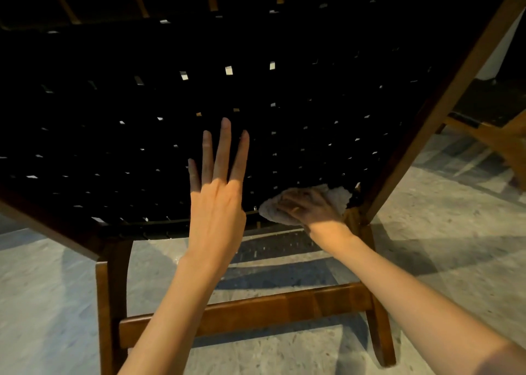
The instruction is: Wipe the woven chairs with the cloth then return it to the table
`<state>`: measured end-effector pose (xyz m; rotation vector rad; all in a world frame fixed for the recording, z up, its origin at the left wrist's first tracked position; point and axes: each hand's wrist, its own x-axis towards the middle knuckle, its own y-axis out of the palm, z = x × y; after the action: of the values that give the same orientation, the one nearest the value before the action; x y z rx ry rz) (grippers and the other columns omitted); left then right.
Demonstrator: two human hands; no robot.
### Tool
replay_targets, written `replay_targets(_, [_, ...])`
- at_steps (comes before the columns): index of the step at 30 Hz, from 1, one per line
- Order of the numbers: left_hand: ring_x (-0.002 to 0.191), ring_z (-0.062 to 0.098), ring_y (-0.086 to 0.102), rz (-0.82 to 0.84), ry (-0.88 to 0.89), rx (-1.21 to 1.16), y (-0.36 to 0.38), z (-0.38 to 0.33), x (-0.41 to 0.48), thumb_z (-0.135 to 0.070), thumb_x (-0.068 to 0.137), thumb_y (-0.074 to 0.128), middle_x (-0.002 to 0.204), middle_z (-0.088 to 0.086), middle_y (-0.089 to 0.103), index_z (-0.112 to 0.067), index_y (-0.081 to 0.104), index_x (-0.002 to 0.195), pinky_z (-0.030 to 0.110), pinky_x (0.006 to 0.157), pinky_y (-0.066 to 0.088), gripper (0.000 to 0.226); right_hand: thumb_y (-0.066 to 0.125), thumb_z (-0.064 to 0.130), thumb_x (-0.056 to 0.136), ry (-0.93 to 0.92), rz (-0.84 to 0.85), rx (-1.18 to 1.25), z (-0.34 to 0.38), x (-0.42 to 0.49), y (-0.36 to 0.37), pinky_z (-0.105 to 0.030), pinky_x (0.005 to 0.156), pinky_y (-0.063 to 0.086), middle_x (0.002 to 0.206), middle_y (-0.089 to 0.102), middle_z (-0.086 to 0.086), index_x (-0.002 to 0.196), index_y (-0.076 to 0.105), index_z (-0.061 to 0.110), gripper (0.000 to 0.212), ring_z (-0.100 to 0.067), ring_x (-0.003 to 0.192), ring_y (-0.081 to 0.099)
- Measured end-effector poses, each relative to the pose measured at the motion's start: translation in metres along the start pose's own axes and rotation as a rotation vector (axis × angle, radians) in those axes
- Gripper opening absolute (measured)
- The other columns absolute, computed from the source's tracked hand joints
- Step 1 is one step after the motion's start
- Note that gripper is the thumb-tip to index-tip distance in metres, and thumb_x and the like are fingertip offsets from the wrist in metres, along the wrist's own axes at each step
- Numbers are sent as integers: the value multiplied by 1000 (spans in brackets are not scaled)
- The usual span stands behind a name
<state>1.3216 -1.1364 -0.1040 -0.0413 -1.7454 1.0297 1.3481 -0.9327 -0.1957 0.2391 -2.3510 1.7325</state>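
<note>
Cloth (pixel 337 196) lies bunched against the lower right corner of the woven chair (pixel 256 61), just inside the right frame rail (pixel 455 89). The right hand (pixel 307 206) covers and grips it, fingers apparently curled over the fabric; shadow blurs their exact lie. The left hand (pixel 217 203) rests flat on the chair's webbing left of the cloth, fingers straight and slightly apart.

Status, as a judgement: wiping of this chair is in progress at one corner. How much webbing is already clean cannot be told. Part of a second chair (pixel 501 138) stands beyond the right rail, probably not yet done. Return of the cloth to the table remains.

Limits of view: no table is visible. The chair's top edge is cut off. The webbing is too dark to show dust.
</note>
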Motion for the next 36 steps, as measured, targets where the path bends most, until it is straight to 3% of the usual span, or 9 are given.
replay_targets(3, [145, 33, -4, -12, 28, 0, 1, -4, 0, 2, 85, 36, 156, 10, 0, -15, 15, 150, 58, 116, 6, 70, 33, 7, 99, -15, -11, 114, 4, -13, -21, -43, 116, 15, 159, 16, -3, 150, 24, 26, 56, -33, 144, 13])
replay_targets(7, [145, 34, -2, -79, 81, 13, 3, -12, 3, 14, 80, 48, 157, 10, 3, -14, 17, 150, 59, 115, 7, 82, 31, -8, 90, -85, -751, 121, -7, -44, -65, -39, 76, 51, 111, 63, -15, 100, 73, 3, 44, -39, 99, 50])
replay_targets(11, [145, 36, -1, -93, 112, 33, 6, -30, 11, 16, 79, 49, 158, 11, 3, -16, 16, 151, 60, 114, 7, 85, 50, -7, 94, -53, -1136, 57, -38, -55, -117, -31, 87, 41, 118, 47, -6, 111, 70, 3, 28, -32, 102, 41])
replay_targets(15, [146, 32, -4, -71, 158, 40, 10, -43, 16, 12, 78, 50, 159, 9, 1, -18, 13, 152, 59, 115, 7, 88, 56, 37, 93, -99, -1317, 55, -77, -41, -162, -31, 101, 33, 123, 47, -8, 118, 61, 7, 40, -31, 109, 40])
replay_targets(19, [146, 34, -2, -78, 189, 68, 13, -48, 20, 11, 80, 47, 159, 10, 2, -19, 11, 152, 61, 114, 10, 86, 49, 39, 96, -10, -1242, 98, -96, -20, -176, -29, 96, 30, 121, 37, -5, 105, 63, 2, 41, -28, 109, 33])
replay_targets(23, [145, 35, -2, -78, 194, 85, 15, -48, 25, 8, 81, 43, 159, 9, 2, -21, 10, 152, 62, 113, 10, 84, 50, 33, 98, -36, -1299, 65, -96, -8, -168, -20, 112, 5, 144, 15, 36, 119, 62, 16, 30, -22, 123, 40])
replay_targets(27, [145, 36, -2, -69, 206, 104, 18, -46, 26, 4, 81, 39, 158, 8, 0, -22, 11, 152, 61, 113, 11, 80, 74, 17, 82, 16, -1348, 38, -90, -7, -160, -40, 98, 31, 116, 59, -18, 107, 70, 4, 28, -30, 108, 39])
replay_targets(32, [144, 34, -10, -16, 140, 56, 27, -41, 18, 9, 78, 49, 158, 5, -7, -23, 12, 152, 59, 115, 11, 89, 72, 2, 79, 29, -1371, 64, -89, -2, -138, -43, 94, 38, 122, 43, -6, 110, 51, 19, 41, -32, 108, 35])
replay_targets(36, [142, 35, -9, 51, 143, 60, 39, -34, 8, 13, 74, 56, 156, 7, -5, -23, 16, 151, 60, 113, 14, 93, 24, 28, 98, 141, -789, 36, -89, -22, -88, -32, 112, 12, 135, 51, -17, 123, 60, 20, 45, -22, 122, 28])
